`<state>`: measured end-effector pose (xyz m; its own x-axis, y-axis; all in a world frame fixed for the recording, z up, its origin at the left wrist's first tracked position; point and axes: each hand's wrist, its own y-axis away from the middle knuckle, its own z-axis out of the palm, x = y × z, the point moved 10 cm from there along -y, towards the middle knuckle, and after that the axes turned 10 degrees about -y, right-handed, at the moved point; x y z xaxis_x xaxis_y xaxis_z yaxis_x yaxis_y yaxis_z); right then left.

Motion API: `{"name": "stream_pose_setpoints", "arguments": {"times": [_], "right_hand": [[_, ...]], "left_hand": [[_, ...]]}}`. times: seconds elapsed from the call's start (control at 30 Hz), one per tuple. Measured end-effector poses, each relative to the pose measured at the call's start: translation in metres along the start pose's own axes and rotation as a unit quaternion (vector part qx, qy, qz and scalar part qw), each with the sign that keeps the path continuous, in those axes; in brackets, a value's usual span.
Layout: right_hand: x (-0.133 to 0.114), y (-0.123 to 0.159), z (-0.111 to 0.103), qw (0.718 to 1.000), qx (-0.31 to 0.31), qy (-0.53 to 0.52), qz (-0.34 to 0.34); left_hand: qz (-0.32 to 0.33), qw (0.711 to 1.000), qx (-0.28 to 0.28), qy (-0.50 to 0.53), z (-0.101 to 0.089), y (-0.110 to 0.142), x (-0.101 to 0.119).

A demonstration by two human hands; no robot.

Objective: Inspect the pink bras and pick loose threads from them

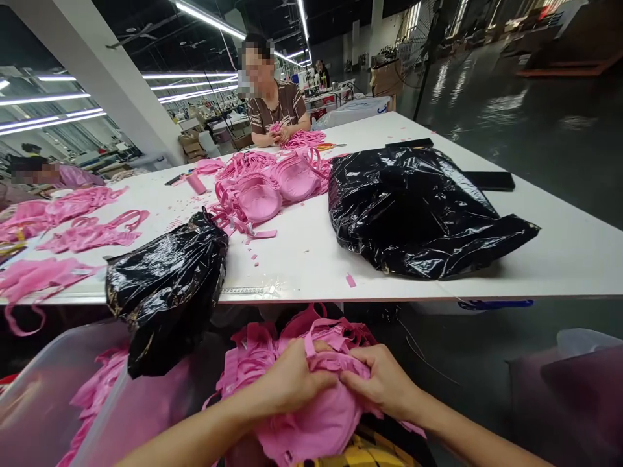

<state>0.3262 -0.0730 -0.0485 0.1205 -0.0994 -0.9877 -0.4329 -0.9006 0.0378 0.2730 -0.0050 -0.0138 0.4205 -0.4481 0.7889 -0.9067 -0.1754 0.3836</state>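
Observation:
A heap of pink bras (250, 366) lies low in front of me, below the table's front edge. My left hand (299, 376) is closed on a pink bra (316, 425), its thumb pressed along the upper edge. From the other side my right hand (382, 383) pinches the same bra, thumb toward the left thumb. The two hands are a short gap apart, with pink fabric and a strap between them. The fingertips are partly hidden in the folds.
On the white table (302, 266) stand a large black plastic bag (413, 214) and more pink bras (260, 194). Another black bag (168, 279) hangs over the edge above a clear plastic bin (43, 389). Across the table a person (277, 110) handles pink pieces near orange-handled scissors (327, 146).

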Motion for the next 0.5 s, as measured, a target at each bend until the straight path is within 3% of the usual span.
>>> {"name": "stream_pose_setpoints", "arguments": {"times": [0.1,0.17,0.3,0.5], "right_hand": [[-0.005,0.0,-0.011,1.0,0.015,-0.003,-0.002],[-0.013,0.0,-0.012,0.999,-0.01,-0.031,-0.01],[-0.024,0.0,-0.008,0.995,-0.062,-0.072,-0.016],[-0.01,0.001,-0.019,0.997,-0.021,-0.077,0.021]], "left_hand": [[-0.07,0.995,0.065,0.011,-0.018,0.0,-0.018],[-0.067,0.993,0.093,-0.007,-0.027,0.0,-0.019],[0.0,0.998,0.021,-0.065,-0.017,-0.001,-0.003],[-0.063,0.995,-0.026,-0.07,-0.021,0.008,-0.026]]}}
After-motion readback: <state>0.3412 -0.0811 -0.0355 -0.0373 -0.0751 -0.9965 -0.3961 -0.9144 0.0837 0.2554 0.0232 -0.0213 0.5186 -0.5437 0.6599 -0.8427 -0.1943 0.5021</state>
